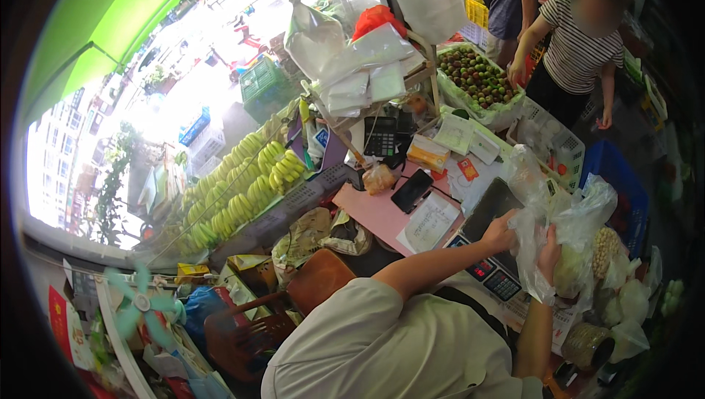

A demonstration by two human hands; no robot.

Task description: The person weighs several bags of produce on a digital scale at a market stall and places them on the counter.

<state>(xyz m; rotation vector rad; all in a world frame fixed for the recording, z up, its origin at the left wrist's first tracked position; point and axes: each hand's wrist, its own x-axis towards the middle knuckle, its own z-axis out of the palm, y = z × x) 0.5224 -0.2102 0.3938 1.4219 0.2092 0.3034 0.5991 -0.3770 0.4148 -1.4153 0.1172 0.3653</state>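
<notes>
With both hands I hold a clear plastic bag [529, 244] beside a digital weighing scale [498, 200]. My left hand [501, 232] grips the bag's near side, over the scale's plate. My right hand [549, 253] is closed on its other side, partly behind the film. More clear plastic bags [586, 206] bunch just past my hands, some with pale produce inside that I cannot name. The scale's lit display [481, 269] and keypad [502, 285] lie below my left forearm. On the pink tabletop [358, 203] rest a black smartphone [412, 190] and a handwritten sheet [429, 222].
A person in a striped shirt [584, 46] reaches to a crate of round fruit [476, 76]; another person [509, 2] stands behind. Bananas [242, 195] line the window side. A calculator [380, 136], a plastic jar [586, 345], a brown chair [319, 278] and a blue crate [617, 189] stand around.
</notes>
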